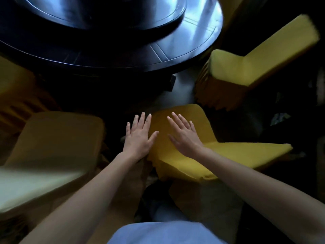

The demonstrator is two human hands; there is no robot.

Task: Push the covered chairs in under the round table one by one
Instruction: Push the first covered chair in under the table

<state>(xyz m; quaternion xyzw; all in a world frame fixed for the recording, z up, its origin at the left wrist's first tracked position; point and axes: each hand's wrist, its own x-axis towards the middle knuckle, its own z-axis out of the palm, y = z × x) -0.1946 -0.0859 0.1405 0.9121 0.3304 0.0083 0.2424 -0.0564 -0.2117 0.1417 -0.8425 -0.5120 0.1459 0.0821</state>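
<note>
Both grips are wide and hold nothing. The left hand (139, 138) has straight, spread fingers and lies at the left edge of the middle chair (177, 166), with its thumb over the yellow cover. The right hand (184, 138) is spread flat on the same cover. This chair stands just short of the dark round tabletop (105, 57), turned askew. A second covered chair (52, 138) stands to the left and a third covered chair (246, 67) to the right, near the rim. A raised round turntable (105, 13) sits on top.
</note>
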